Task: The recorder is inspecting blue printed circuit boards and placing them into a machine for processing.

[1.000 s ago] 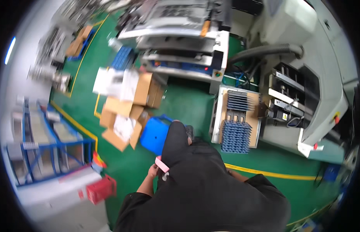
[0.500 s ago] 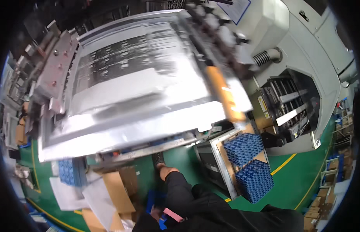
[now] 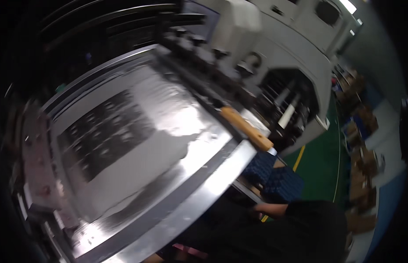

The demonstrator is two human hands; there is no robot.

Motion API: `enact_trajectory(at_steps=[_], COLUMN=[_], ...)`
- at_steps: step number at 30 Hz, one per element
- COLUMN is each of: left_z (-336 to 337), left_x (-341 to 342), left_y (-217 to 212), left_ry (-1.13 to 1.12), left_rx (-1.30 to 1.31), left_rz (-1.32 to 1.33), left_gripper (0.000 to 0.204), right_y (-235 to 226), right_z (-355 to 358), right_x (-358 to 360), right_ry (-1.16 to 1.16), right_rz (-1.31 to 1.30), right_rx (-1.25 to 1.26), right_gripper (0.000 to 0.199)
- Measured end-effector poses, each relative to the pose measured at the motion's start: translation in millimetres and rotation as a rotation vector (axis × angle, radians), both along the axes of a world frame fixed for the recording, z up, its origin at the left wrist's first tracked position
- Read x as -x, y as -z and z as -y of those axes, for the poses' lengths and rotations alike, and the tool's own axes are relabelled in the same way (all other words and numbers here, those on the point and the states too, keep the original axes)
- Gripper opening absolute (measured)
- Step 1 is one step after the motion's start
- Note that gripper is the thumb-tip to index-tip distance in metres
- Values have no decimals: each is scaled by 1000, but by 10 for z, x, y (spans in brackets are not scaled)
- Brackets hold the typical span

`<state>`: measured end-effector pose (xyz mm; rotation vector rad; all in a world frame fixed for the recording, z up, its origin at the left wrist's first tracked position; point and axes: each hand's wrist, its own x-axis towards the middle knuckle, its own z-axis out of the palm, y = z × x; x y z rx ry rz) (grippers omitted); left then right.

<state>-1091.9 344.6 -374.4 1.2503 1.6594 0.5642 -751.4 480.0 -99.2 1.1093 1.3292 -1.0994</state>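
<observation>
A metal stencil in a wide silver frame [image 3: 186, 219] fills the middle and left, tilted in the view. Its shiny sheet [image 3: 129, 175] carries a dark patterned patch and smears. Along the right side of the frame lies a tool with an orange handle [image 3: 245, 127]; neither hand touches it. My right hand [image 3: 258, 209] hangs beyond the frame's near right corner, below the blue stacks; its fingers are dark and blurred. Only a bit of my left hand or wrist [image 3: 154, 258] shows at the lower edge, with its fingers out of sight. Close to it is a pink strip [image 3: 190, 250].
Blue patterned stacks [image 3: 280, 182] stand on a board just right of the frame. A pale machine housing [image 3: 296, 39] with a dark opening rises behind. A pinkish metal bar [image 3: 37, 162] runs along the left. Cardboard boxes [image 3: 361, 197] line the far right, past the green floor [image 3: 318, 171].
The view has swung and darkened, so the stencil frame now reaches lower and nearer. The cardboard at lower left has left the picture. My right hand has come into sight.
</observation>
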Motion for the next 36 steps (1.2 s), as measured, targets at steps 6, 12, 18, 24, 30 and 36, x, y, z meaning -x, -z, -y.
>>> enact_trajectory(at_steps=[6,12,18,24,30,36], left_z=[-414,712,1831,2071,2068,1041], left_x=[-151,-402,-471,-586,-550,-619], left_y=[120,-7,-522,-738,-852,-1863], left_ry=[-14,-180,-467,-774,-1101,-959], left_rx=[-10,144,238,197,48,-692], left_rz=[76,128,154,270,398,-152], left_gripper=[40,38,36,35,30,19], right_y=[590,-133,-1131,-927,-760,-503], right_z=[532,743,600,533,406,102], right_x=[-572,-864,-1778,-2407,-2379,-2228], right_ry=[-33,393,905,728,653,605], right_rz=[-197,-549,-569,-196,-111,-24], right_rx=[-116,-1013,-1695,-1667,-1654,-1650], right_gripper=[25,24,16,31,33,29])
